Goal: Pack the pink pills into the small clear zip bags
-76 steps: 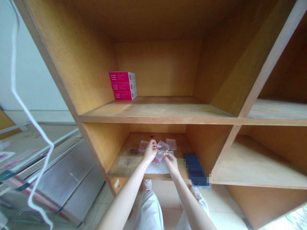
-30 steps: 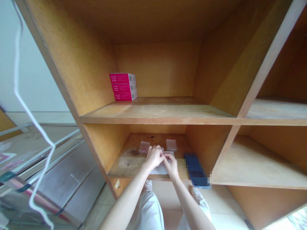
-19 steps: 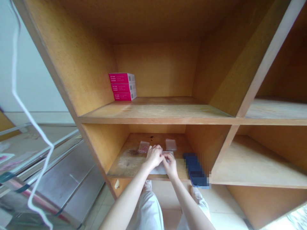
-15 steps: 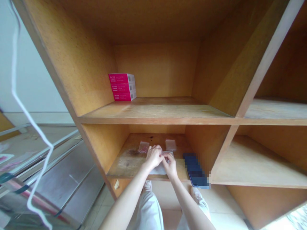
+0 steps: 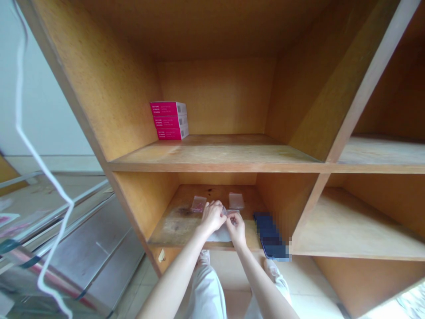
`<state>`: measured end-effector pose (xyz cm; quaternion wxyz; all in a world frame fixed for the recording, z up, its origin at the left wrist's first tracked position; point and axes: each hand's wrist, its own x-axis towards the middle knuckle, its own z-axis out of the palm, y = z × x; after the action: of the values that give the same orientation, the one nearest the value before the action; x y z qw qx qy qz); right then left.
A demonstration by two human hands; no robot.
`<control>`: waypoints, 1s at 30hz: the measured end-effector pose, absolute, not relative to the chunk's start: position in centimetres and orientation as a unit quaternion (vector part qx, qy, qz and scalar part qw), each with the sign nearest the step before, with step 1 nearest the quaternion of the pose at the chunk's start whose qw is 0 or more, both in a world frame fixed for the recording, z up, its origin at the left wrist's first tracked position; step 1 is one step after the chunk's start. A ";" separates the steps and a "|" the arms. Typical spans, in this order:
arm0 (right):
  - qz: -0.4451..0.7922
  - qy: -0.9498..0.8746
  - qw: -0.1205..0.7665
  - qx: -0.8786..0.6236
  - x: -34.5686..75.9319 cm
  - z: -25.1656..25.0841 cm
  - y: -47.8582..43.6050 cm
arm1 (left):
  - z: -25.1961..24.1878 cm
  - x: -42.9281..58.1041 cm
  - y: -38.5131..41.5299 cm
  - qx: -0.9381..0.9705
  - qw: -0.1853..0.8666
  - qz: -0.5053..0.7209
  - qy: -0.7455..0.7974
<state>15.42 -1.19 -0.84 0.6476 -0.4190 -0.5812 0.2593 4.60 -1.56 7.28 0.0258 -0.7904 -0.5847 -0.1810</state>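
Observation:
My left hand point(image 5: 213, 215) and my right hand point(image 5: 235, 226) meet over the lower shelf, both with fingers closed in a pinch. Between the fingertips shows the edge of a small clear plastic bag point(image 5: 233, 212); most of it is hidden by my hands. Beneath them lies a white sheet point(image 5: 219, 235). Just beyond my left hand is a clear bag point(image 5: 198, 203) with small reddish bits in it. Another flat clear bag point(image 5: 236, 200) lies behind my right hand.
A dark phone-like slab point(image 5: 268, 232), partly pixelated, lies right of my right hand at the shelf's front edge. Three pink-and-white boxes point(image 5: 170, 121) are stacked on the upper shelf point(image 5: 226, 150). A white cable point(image 5: 43, 164) hangs at the left, beside a metal-framed cart point(image 5: 96, 239).
My right hand has shifted very slightly to the right, its fingers still pinched. My left hand has barely moved.

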 end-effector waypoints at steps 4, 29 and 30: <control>0.271 -0.582 0.642 -0.419 15.1 -0.8 -1.2 | 7.5 4.6 -1.9 -0.781 0.013 -0.182 -0.597; 0.317 -0.621 0.626 -0.350 15.1 0.0 -1.5 | 9.2 5.2 -3.7 -0.850 0.014 -0.199 -0.487; 0.320 -0.617 0.626 -0.354 15.1 0.1 -1.5 | 9.3 5.3 -3.8 -0.850 0.014 -0.204 -0.485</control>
<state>15.06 -1.50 0.09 0.6263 -0.3535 -0.6168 0.3199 5.25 -3.76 9.31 0.0137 -0.8503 -0.4849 -0.2042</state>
